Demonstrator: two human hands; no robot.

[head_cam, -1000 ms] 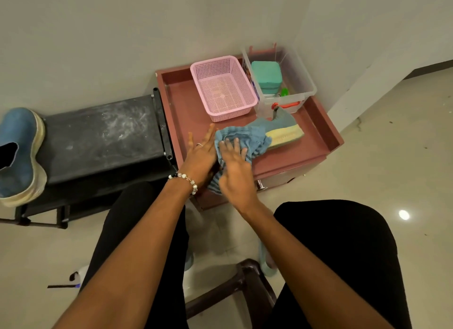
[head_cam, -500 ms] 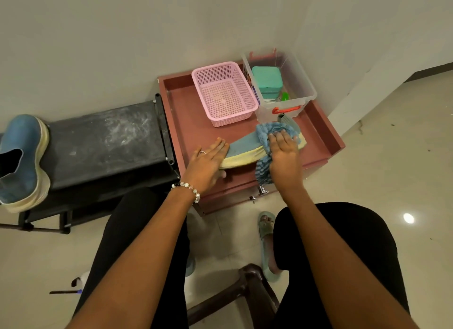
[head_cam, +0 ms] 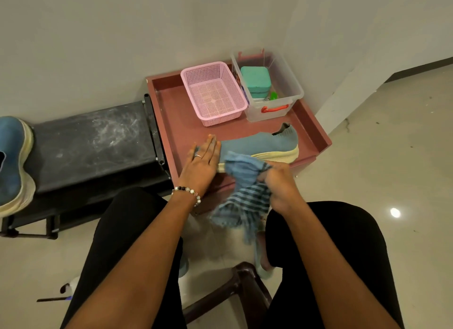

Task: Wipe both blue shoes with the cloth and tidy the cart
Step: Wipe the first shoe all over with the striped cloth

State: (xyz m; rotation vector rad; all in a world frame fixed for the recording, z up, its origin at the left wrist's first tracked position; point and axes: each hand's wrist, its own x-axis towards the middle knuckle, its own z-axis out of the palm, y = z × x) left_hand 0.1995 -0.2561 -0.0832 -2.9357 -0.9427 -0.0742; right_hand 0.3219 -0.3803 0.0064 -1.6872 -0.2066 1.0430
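Head view: wiping the first blue shoe [head_cam: 262,144], lying on its side along the near edge of the red cart [head_cam: 171,112], toe to the left and heel to the right. Steadying the toe under the flat, straight-fingered left hand [head_cam: 202,160]. Bunching the striped cloth [head_cam: 241,184] in the curled fingers of the right hand [head_cam: 279,185], rubbing against the pale sole, loose end hanging off the cart's front. Waiting on the black bench [head_cam: 93,142] at far left: the second blue shoe [head_cam: 11,161], seemingly untouched. Likely calling next for finishing this sole, then swapping shoes; pink basket [head_cam: 213,93] and clear bin [head_cam: 274,95] sitting at the back of the cart.
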